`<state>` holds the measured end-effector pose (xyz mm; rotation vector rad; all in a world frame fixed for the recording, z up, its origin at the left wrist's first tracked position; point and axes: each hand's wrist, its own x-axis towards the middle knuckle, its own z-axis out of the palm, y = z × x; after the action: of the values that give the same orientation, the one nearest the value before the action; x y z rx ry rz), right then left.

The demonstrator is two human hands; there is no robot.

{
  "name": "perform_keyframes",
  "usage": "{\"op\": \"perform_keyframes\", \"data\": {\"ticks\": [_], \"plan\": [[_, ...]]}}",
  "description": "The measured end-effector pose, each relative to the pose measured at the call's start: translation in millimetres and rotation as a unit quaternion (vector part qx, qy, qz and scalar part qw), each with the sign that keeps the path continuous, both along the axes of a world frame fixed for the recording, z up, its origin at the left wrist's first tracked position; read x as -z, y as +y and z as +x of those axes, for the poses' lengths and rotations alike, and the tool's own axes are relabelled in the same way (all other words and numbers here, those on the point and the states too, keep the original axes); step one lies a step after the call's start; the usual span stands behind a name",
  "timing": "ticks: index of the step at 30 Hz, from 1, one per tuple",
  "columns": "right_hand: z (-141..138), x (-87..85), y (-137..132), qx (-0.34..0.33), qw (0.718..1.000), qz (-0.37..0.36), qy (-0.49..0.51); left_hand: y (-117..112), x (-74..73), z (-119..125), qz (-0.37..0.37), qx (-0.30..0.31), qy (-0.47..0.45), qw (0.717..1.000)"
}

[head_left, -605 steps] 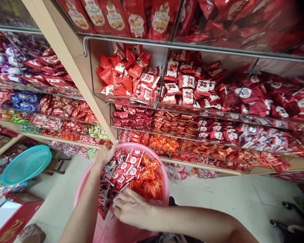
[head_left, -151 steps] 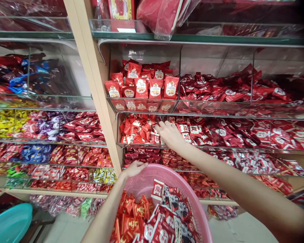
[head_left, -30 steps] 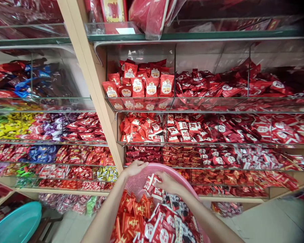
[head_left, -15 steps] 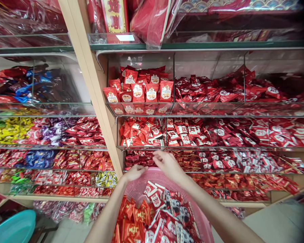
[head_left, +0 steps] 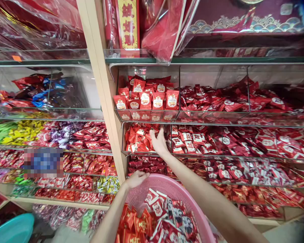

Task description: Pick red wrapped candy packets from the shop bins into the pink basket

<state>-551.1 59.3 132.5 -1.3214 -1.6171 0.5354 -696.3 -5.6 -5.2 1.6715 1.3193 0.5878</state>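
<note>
My left hand (head_left: 137, 179) is closed on the far left rim of a pink plastic basket (head_left: 192, 199). In the basket lie orange-red packets (head_left: 143, 222) on the left and red-and-white packets (head_left: 158, 206) further right. My right hand (head_left: 159, 141) reaches past the basket into a shelf compartment of small red candy packets (head_left: 139, 136). Its thumb and fingers are apart, at the right side of that pile. The fingertips are partly lost against the packets, and I see nothing held between them.
Clear dividers and front strips (head_left: 147, 115) split the shelves into compartments of wrapped sweets. A wooden post (head_left: 101, 84) stands left of my right hand's compartment. Red cookie packets (head_left: 158, 99) fill the shelf above. A turquoise basin (head_left: 12, 229) sits low at the left.
My right hand has moved up and forward from above the basket rim into the compartment of red packets. The left hand stays on the rim. The view has shifted slightly.
</note>
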Motion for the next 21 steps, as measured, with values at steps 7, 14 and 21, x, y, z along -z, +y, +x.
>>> {"op": "perform_keyframes", "data": {"ticks": [7, 14, 21], "plan": [[-39, -9.5, 15, 0.057, 0.996, 0.018, 0.072, 0, 5.5, -14, 0.011, -0.002, 0.012, 1.0], [-86, -14.3, 19, 0.058, 0.992, 0.106, 0.027, 1, 6.8, -29, 0.028, -0.011, 0.02, 0.999], [-81, -13.7, 21, 0.043, 0.992, 0.11, 0.036, 3, 7.3, -30, 0.035, -0.009, 0.031, 0.999]]}}
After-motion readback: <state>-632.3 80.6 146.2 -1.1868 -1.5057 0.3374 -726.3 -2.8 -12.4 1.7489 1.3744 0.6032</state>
